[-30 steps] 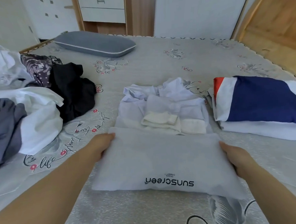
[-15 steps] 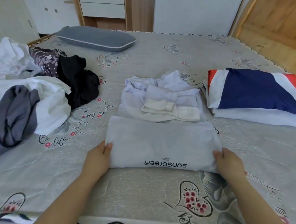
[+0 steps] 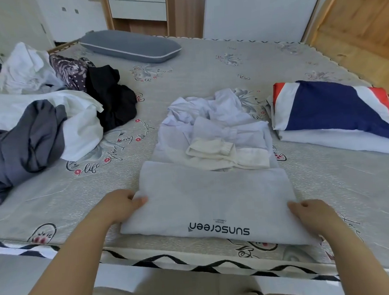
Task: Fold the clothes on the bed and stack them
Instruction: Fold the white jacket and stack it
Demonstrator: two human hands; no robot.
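At the bed's [image 3: 206,62] near edge, a pale grey garment [image 3: 215,200] printed "sunscreen" is gripped at 9 o'clock by the left hand [image 3: 120,205] and at 3 o'clock by the right hand [image 3: 311,213], fingers curled around its folded sides. At 12 o'clock its rumpled upper part is spread. Folded clothes [image 3: 332,116] are stacked at 2 o'clock, unfolded clothes [image 3: 39,115] heaped at 10.

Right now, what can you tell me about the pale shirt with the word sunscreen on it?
The sunscreen shirt is pale lilac-grey, thin soft cloth, partly folded: its near half lies flat with dark upside-down lettering, its far half is rumpled with cream cuffs on top. It lies near the bed's front edge. The left hand and right hand grip its side edges.
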